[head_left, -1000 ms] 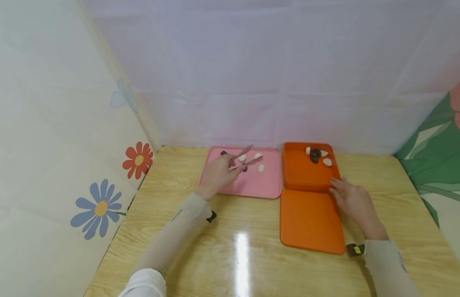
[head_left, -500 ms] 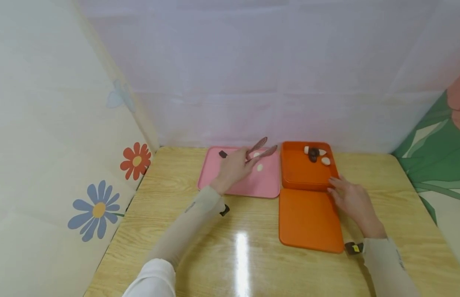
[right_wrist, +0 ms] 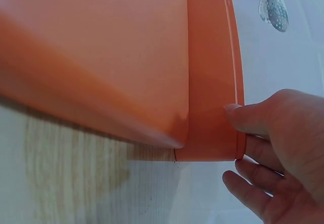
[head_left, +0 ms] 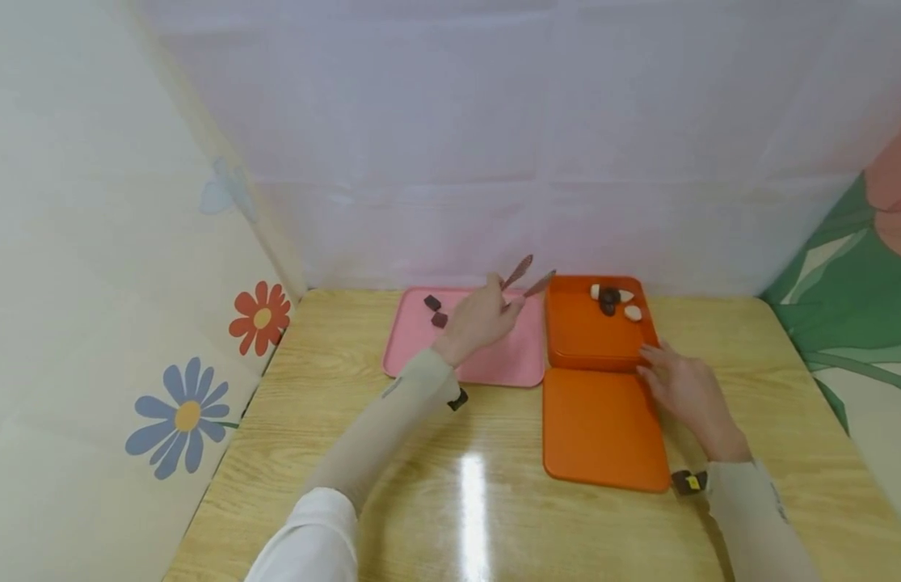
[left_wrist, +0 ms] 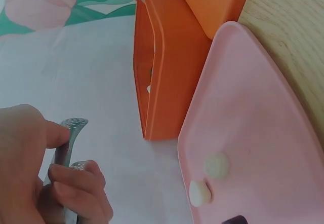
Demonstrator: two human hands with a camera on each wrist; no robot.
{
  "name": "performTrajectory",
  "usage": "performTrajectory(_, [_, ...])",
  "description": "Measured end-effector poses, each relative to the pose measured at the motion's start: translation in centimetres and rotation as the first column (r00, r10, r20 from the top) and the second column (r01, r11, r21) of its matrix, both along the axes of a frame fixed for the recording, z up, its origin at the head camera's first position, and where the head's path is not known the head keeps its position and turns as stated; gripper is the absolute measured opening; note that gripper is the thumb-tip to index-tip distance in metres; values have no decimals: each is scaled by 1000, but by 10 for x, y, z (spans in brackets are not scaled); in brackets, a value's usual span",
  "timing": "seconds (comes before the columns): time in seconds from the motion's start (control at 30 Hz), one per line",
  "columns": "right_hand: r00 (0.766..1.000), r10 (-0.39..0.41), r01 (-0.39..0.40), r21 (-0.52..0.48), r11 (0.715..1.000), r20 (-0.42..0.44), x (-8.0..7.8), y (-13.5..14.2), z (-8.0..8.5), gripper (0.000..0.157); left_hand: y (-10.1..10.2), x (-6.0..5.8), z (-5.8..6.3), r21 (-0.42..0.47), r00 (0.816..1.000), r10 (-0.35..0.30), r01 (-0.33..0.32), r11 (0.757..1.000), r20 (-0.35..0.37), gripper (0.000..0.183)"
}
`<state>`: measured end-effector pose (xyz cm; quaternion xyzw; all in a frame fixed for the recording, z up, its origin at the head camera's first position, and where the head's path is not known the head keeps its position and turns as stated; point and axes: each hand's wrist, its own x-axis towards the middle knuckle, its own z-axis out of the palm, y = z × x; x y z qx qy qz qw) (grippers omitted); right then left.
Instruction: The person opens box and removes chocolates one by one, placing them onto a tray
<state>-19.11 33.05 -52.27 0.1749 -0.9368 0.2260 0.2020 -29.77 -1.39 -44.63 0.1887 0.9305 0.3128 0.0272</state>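
My left hand (head_left: 482, 319) grips a pair of metal tongs (head_left: 521, 271) with perforated ends, raised near the border between pink tray (head_left: 494, 373) and orange box (head_left: 577, 349). The tong ends stand apart, with nothing visible between them. At the box's near right corner is my right hand (head_left: 686, 396); in the right wrist view its thumb presses the wall while other fingers curl round the corner. Several small white and dark pieces (head_left: 608, 297) lie in the box's far right part. Two dark pieces (head_left: 439, 320) are on the tray; the left wrist view shows white pieces (left_wrist: 216, 165) there.
A flat orange lid (head_left: 603, 428) lies right in front of the box on the wooden table (head_left: 392, 517). Behind the tray and box rises a pale cloth backdrop (head_left: 435, 162). Flower-patterned sheets (head_left: 188, 416) stand at both sides.
My left hand has carried the tongs up and right from over the tray toward the box, baring the second dark piece. My right hand stays at the box corner.
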Motion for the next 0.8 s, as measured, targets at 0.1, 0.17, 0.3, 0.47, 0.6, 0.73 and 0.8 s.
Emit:
performTrajectory(0.1, [1000,-4,4,2,1000,3,0,0,0,34,9,-4,-1,-6,1000,-13,13,1000,12,61])
performTrajectory(0.17, [1000,-5,5,3,1000,5,-1,0,0,34,15,-6,-2,-16,1000,-27,27,1000,7,62])
performTrajectory(0.3, [1000,-5,5,-1,1000,11,-1,0,-2,34,27,-7,0,-20,998,-51,52,998,24,61])
performTrajectory(0.47, [1000,-3,3,-11,1000,21,-3,-1,-2,34,39,-10,1,-49,998,-48,50,998,38,56])
performTrajectory(0.6, [1000,1,0,-14,1000,24,-3,-1,-2,35,51,-17,-5,-86,998,-62,63,994,16,49])
performTrajectory(0.73, [999,-15,16,-22,1000,36,0,-1,-1,34,62,-22,-13,-81,997,-74,75,994,14,54])
performTrajectory(0.8, [999,-20,21,-24,999,43,1,-2,-2,34,66,-22,-17,-94,997,-68,70,993,19,59])
